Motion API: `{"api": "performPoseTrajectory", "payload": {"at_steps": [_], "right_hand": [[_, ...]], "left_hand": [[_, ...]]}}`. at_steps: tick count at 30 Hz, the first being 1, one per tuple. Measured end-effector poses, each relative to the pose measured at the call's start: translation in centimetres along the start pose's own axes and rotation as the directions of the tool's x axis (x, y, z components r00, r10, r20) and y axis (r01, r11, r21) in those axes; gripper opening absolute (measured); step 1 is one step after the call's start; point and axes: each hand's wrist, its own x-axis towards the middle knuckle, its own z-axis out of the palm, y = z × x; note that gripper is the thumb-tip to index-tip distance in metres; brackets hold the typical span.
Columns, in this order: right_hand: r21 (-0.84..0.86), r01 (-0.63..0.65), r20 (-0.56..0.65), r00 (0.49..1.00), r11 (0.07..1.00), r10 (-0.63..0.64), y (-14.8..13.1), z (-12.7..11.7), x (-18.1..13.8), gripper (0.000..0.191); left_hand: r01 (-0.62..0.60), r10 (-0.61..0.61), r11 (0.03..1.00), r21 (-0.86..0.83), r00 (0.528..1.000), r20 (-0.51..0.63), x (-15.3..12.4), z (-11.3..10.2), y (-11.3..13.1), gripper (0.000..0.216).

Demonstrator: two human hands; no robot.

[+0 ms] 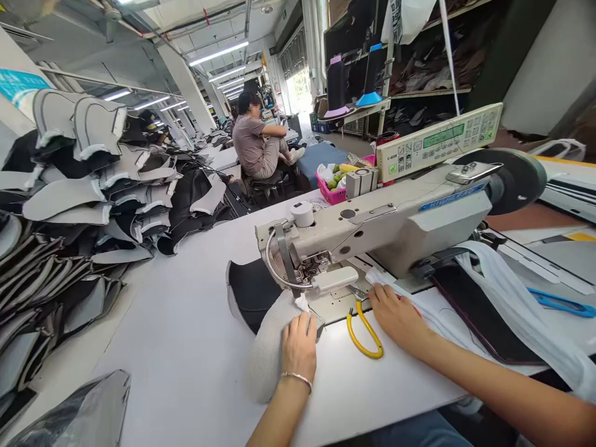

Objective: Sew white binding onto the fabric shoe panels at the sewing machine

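Observation:
My left hand (298,344), with a bracelet at the wrist, is closed on a grey ribbed fabric piece (267,351) at the sewing end of the sewing machine (335,230). The fabric's black side (254,288) shows behind, under the machine head. A small white tab (302,302) stands just beyond my left fingertips. My right hand (395,313) lies palm down on the table with bent fingers, over a white strip (435,313). Bits of something red show at its edges; what it holds is hidden. Scissors with yellow handles (365,338) lie between my hands.
Stacked grey and black fabric pieces (125,180) pile up on the left. A control panel (440,139) stands behind the machine, near a pink basket (333,191). A phone-like dark slab (484,316) and a blue cutter (561,302) lie right. A person (256,139) sits farther back.

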Motion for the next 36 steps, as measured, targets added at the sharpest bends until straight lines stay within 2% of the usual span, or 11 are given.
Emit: {"api": "performPoseTrajectory", "payload": {"at_steps": [4, 7, 10, 16, 19, 22, 26, 28, 29, 31, 36], "right_hand": [[0.069, -0.002, -0.013, 1.000, 0.998, 0.003, 0.9, -1.8, -0.1, 0.033], [0.284, 0.178, 0.063, 0.977, 0.942, -0.204, -1.6, -4.3, 1.7, 0.034], [0.507, 0.305, 0.063, 0.920, 0.806, -0.387, -5.3, -5.4, 4.7, 0.046], [0.761, 0.128, 0.176, 0.902, 0.636, -0.393, -8.6, -3.8, 8.5, 0.027], [0.794, 0.043, 0.201, 0.923, 0.607, -0.327, -8.1, -2.8, 8.1, 0.014], [0.835, -0.053, 0.243, 0.929, 0.548, -0.280, -7.6, -2.4, 7.0, 0.009], [0.871, -0.150, 0.289, 0.926, 0.468, -0.243, -7.5, -2.2, 6.3, 0.006], [0.880, -0.184, 0.306, 0.924, 0.437, -0.227, -7.6, -2.1, 6.3, 0.005], [0.883, -0.201, 0.316, 0.923, 0.424, -0.221, -7.7, -2.0, 6.3, 0.006], [0.885, -0.230, 0.335, 0.918, 0.405, -0.212, -7.9, -1.9, 6.3, 0.007], [0.902, -0.235, 0.339, 0.905, 0.363, -0.256, -7.4, -1.6, 6.5, 0.014]], "left_hand": [[-0.092, 0.082, 0.980, -0.175, 0.995, -0.060, -0.3, 0.4, -1.8, 0.043], [-0.126, 0.100, 0.941, -0.313, 0.990, -0.098, -0.3, 0.4, -2.9, 0.045], [-0.142, 0.113, 0.921, -0.362, 0.988, -0.101, -0.2, 0.2, -3.5, 0.045], [-0.175, 0.141, 0.927, -0.333, 0.982, -0.122, 0.0, -0.2, -3.1, 0.040], [-0.077, 0.038, 0.888, -0.454, 0.995, -0.094, 0.1, 0.1, -3.7, 0.042], [0.163, -0.133, 0.699, -0.697, 0.986, 0.097, 0.2, 0.5, -5.0, 0.039], [0.516, -0.289, 0.218, -0.829, 0.845, 0.450, 0.4, 0.8, -6.4, 0.024], [0.574, -0.321, 0.082, -0.815, 0.789, 0.523, 0.6, 0.7, -6.2, 0.027], [0.572, -0.315, 0.069, -0.817, 0.790, 0.526, 0.7, 0.6, -5.9, 0.026], [0.536, -0.272, 0.151, -0.831, 0.830, 0.487, 0.9, 0.3, -5.3, 0.021], [0.322, -0.087, 0.558, -0.765, 0.939, 0.332, 1.4, -0.4, -4.6, 0.034]]}}
